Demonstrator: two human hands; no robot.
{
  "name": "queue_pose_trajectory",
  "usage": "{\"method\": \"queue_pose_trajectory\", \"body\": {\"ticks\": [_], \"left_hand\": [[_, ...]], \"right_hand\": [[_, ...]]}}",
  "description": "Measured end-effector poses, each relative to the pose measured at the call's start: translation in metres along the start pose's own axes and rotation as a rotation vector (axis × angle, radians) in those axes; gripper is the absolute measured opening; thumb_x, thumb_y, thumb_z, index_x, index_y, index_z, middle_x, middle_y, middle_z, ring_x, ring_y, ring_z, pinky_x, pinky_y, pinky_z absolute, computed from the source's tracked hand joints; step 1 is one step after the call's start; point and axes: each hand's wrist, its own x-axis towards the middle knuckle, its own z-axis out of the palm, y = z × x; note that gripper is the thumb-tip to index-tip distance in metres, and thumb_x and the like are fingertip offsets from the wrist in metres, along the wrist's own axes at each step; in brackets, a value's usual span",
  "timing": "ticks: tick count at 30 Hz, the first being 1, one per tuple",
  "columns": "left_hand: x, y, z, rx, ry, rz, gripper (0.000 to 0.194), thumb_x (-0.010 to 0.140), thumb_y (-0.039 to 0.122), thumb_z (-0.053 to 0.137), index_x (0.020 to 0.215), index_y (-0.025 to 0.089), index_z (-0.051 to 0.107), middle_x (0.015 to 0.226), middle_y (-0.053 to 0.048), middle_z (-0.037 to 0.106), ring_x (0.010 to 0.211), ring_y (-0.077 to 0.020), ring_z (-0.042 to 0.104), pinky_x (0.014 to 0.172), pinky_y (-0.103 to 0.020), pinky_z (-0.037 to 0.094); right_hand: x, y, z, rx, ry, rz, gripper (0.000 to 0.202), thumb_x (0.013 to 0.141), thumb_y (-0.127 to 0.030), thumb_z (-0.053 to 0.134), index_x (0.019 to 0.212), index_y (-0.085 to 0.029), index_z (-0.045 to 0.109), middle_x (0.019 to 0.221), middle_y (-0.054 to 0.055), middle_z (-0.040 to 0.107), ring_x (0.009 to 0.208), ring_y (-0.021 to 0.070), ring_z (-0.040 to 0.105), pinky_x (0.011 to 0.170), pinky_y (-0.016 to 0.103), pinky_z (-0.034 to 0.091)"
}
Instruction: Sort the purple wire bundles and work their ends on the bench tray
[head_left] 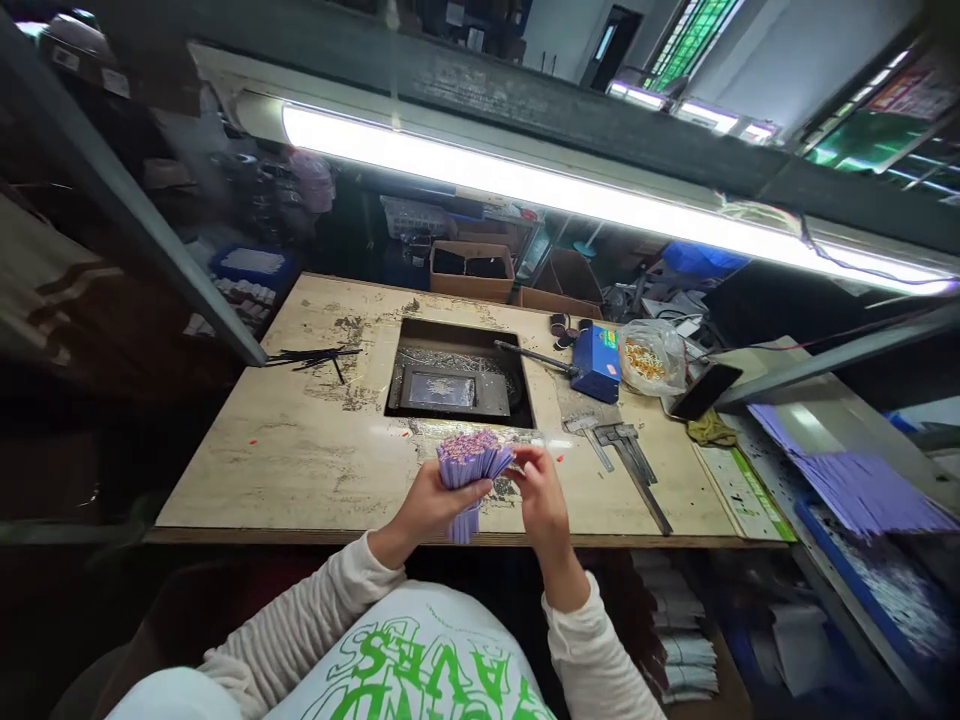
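Note:
A thick bundle of thin purple sticks (469, 465) with pinkish tips stands roughly upright over the bench's front edge. Wrapped around its lower left side is my left hand (439, 498), its thumb across the front. On the right, my right hand (538, 485) has its fingers bent at the bundle's upper right edge, where a few sticks lean outward. Whether its fingertips grip any stick is too small to make out.
Behind the bundle, a recessed opening (457, 385) holds a metal plate. A blue box (597, 362) with a rod, a bag (651, 358) and metal squares (634, 460) lie right. Black strips (319, 357) lie left; more purple sticks (862, 485) rest far right. A lit tube (525, 185) hangs overhead.

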Motion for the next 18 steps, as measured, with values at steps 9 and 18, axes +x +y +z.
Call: {"method": "queue_pose_trajectory", "body": {"ticks": [9,18], "left_hand": [[0.018,-0.015,0.035,0.117,0.242,0.027,0.044,0.066,0.044,0.077,0.097,0.015,0.068,0.095,-0.007,0.069,0.096,-0.0240,0.062,0.088,-0.035,0.049],[0.029,-0.006,0.025,-0.052,-0.209,-0.176,0.072,0.060,0.058,0.076,0.115,0.014,0.057,0.105,-0.012,0.068,0.092,-0.0241,0.063,0.079,-0.033,0.050]], "right_hand": [[-0.036,0.047,0.030,-0.256,-0.041,-0.019,0.071,0.070,-0.033,0.069,0.132,-0.017,0.039,0.124,0.014,0.053,0.120,0.0271,0.049,0.104,0.042,0.039],[-0.030,0.031,-0.001,0.375,-0.320,0.345,0.044,0.065,-0.039,0.072,0.101,-0.022,0.052,0.077,0.000,0.054,0.058,0.0131,0.051,0.043,0.024,0.049]]}}
